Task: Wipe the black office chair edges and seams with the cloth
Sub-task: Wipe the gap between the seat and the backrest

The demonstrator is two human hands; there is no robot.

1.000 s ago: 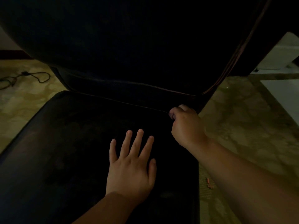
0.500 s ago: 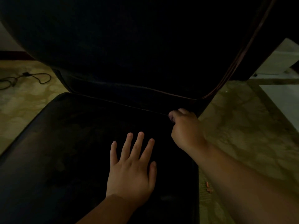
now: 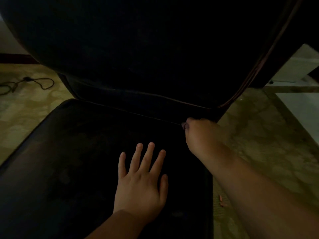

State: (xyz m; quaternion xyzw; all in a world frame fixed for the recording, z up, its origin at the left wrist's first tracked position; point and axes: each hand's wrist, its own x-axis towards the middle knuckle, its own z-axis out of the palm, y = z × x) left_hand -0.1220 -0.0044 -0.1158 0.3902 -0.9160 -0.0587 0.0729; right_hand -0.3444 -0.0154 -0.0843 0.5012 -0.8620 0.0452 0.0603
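So the black office chair (image 3: 86,169) fills pretty much the whole view, sitting on a mottled tan floor (image 3: 267,144). Its backrest (image 3: 138,49) is up at the far side and the seat (image 3: 60,161) runs toward the person, so the chair faces them. It looks like padded leatherette: soft under pressure and a bit slick, and as an office chair I'd bet it swivels or rolls if you lean on one side. Best place to steady it is flat on the cushion, which is what's happening.

The seam (image 3: 138,114) where the seat's back edge meets the backrest runs left to right, dipping slightly toward the seat's back right corner. That's the long line to follow.

The left hand (image 3: 139,185) lies flat, fingers spread wide, on the right half of the seat, holding nothing. The right hand (image 3: 200,135) is curled into a tight fist at the seat's back right corner, knuckles pressed into the seam's end. The cloth (image 3: 185,125) is presumably bunched in there, since a small purplish bit peeks out by the thumb, but it's too dark to be sure. It should be light and floppy, so wadding it tight makes sense.

There's also a black cable (image 3: 34,83) on the floor far left.
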